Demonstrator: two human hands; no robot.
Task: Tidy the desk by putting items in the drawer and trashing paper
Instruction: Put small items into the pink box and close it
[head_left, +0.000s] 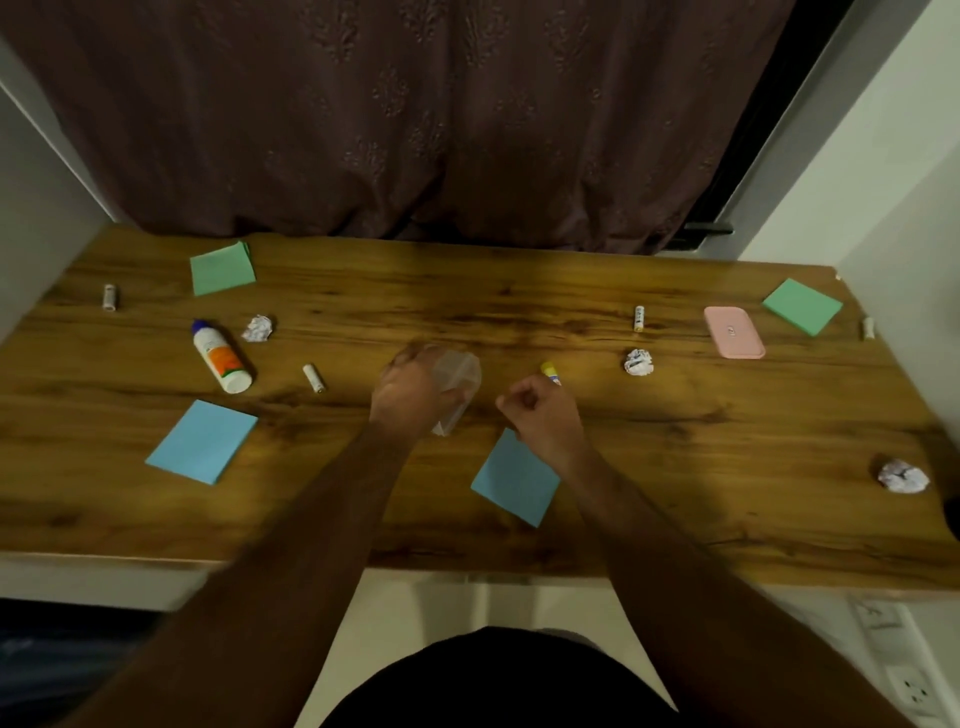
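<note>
My left hand grips a clear plastic cup tilted over the middle of the wooden desk. My right hand is closed into a fist just right of it, above a blue sticky pad; a yellow-capped glue stick pokes out beyond its knuckles, and I cannot tell whether the hand touches it. Crumpled paper balls lie at the left, centre right and far right. Batteries lie at the left, far left and right.
A white glue bottle lies at the left. Green pads sit at the back left and back right, another blue pad front left, a pink case at the right. A dark curtain hangs behind; walls flank both ends.
</note>
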